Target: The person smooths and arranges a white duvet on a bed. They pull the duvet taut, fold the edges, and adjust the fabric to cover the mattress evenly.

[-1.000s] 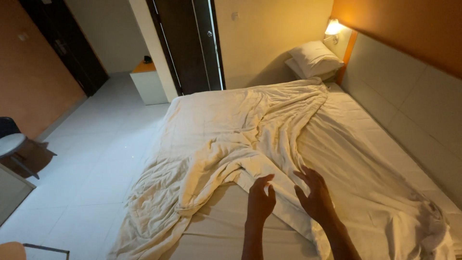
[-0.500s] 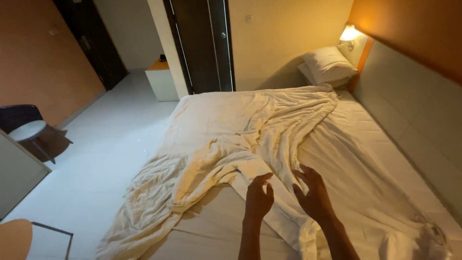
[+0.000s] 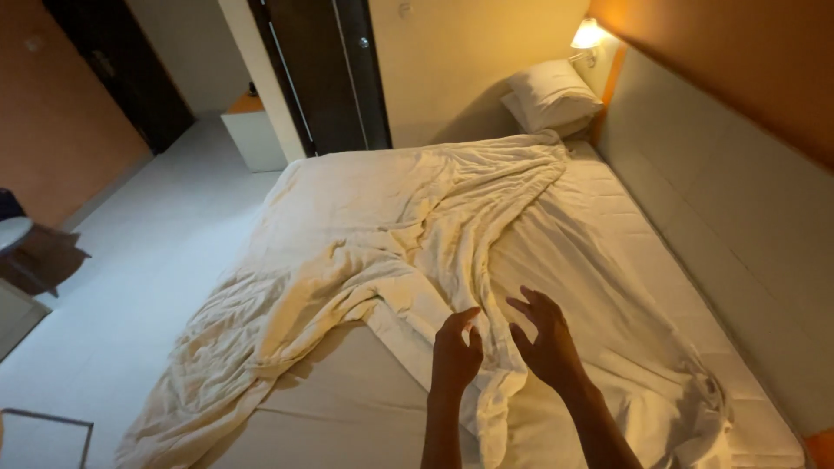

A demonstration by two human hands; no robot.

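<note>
I have my left hand (image 3: 457, 352) and right hand (image 3: 546, 340) at six o'clock, fingers spread and pinching nothing, just above the rumpled cream sheet (image 3: 408, 243) that trails diagonally from the pillows (image 3: 551, 94) at one o'clock toward seven, presumably placed to gather its bunched fold.

Left hand (image 3: 457, 352) and right hand (image 3: 545, 340) side by side, fingers loosely spread.

My left hand (image 3: 456, 352) and right hand (image 3: 546, 340) are bare, with no gloves, rings or watch showing. Both forearms are bare too, with no sleeve reaching as far as the wrists. My fingers are slim and my nails short. Nothing else of me is in view.
</note>
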